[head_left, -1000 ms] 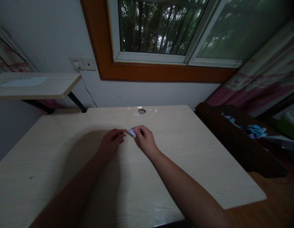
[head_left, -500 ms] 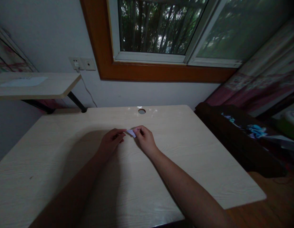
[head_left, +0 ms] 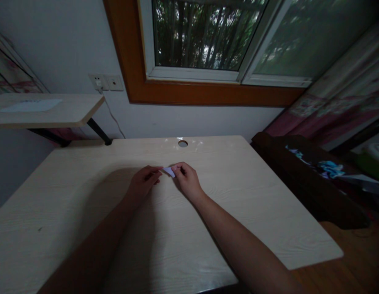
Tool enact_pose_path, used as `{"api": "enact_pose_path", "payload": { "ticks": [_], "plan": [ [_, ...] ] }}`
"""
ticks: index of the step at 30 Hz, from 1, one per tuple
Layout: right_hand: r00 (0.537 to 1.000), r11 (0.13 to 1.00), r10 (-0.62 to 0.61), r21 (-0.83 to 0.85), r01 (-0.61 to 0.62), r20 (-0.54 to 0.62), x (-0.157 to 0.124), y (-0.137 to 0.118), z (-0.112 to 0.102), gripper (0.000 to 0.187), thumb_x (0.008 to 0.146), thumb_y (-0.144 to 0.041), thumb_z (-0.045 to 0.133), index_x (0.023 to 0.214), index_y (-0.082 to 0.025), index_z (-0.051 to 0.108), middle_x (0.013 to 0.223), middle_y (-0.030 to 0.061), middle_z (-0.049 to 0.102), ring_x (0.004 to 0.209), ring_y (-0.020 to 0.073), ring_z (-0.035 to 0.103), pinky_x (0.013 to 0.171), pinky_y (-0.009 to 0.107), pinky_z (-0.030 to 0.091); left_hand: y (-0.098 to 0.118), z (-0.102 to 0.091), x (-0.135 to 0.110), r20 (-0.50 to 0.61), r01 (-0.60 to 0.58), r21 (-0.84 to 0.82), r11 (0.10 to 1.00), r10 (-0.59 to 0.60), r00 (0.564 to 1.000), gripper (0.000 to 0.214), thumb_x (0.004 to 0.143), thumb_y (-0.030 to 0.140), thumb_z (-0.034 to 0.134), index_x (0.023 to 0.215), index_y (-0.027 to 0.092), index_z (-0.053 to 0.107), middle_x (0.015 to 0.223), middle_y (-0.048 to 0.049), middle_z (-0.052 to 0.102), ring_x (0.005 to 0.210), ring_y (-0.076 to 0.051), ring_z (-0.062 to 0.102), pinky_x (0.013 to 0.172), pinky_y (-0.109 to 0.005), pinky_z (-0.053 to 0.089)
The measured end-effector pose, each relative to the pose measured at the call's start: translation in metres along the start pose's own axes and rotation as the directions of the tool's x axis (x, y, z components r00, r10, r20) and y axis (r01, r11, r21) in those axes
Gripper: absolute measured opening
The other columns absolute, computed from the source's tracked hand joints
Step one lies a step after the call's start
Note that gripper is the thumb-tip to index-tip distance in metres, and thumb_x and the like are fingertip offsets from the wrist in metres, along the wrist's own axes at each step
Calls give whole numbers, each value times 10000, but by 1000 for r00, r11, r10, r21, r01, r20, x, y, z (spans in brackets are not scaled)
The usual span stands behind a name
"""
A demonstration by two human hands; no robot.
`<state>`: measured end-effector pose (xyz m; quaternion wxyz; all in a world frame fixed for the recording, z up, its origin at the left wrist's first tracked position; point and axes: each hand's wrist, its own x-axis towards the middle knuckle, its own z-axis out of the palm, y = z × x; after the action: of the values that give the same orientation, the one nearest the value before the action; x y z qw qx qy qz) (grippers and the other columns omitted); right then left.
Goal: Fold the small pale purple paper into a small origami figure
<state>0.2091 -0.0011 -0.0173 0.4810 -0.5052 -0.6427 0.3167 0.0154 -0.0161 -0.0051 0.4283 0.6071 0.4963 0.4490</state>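
Observation:
A small piece of folded paper (head_left: 169, 171), pale violet-white and roughly triangular, is held just above or on the pale wooden desk (head_left: 238, 183); the exact gap cannot be told. My right hand (head_left: 187, 178) pinches its right end between thumb and bent fingers. At the paper's pointed left end, my left hand (head_left: 143, 179) has its thumb and index fingertip close together, the tip of the paper between or against them. The fingers hide part of both ends.
Near the desk's back edge is a round cable hole (head_left: 182, 143). A raised shelf (head_left: 85, 112) on black legs stands at the back left, with a paper sheet (head_left: 32, 105) on it. Right of the desk lies a dark brown piece of furniture (head_left: 299, 179) with cloth on top.

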Motion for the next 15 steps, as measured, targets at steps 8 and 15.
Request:
{"api": "enact_pose_path", "payload": {
  "ticks": [8, 15],
  "plan": [
    [1000, 1000, -4, 1, 4, 10, 0, 1, 0, 230, 911, -377, 551, 890, -190, 683, 820, 37, 685, 752, 179, 608, 706, 275, 453, 1, 0, 0, 5, 3, 2, 1000, -3, 1000, 315, 839, 396, 637, 1077, 204, 715, 839, -36, 684, 703, -144, 626, 660, -244, 505],
    [1000, 1000, -16, -3, 16, 4, 0, 3, 1, 224, 912, -365, 552, 897, -190, 691, 811, 32, 682, 742, 175, 603, 697, 272, 448, 2, 0, 0, 12, 10, 2, 1000, -10, 1000, 346, 836, 381, 629, 1115, 191, 705, 841, -45, 699, 704, -148, 629, 673, -252, 511]
  ]
}}
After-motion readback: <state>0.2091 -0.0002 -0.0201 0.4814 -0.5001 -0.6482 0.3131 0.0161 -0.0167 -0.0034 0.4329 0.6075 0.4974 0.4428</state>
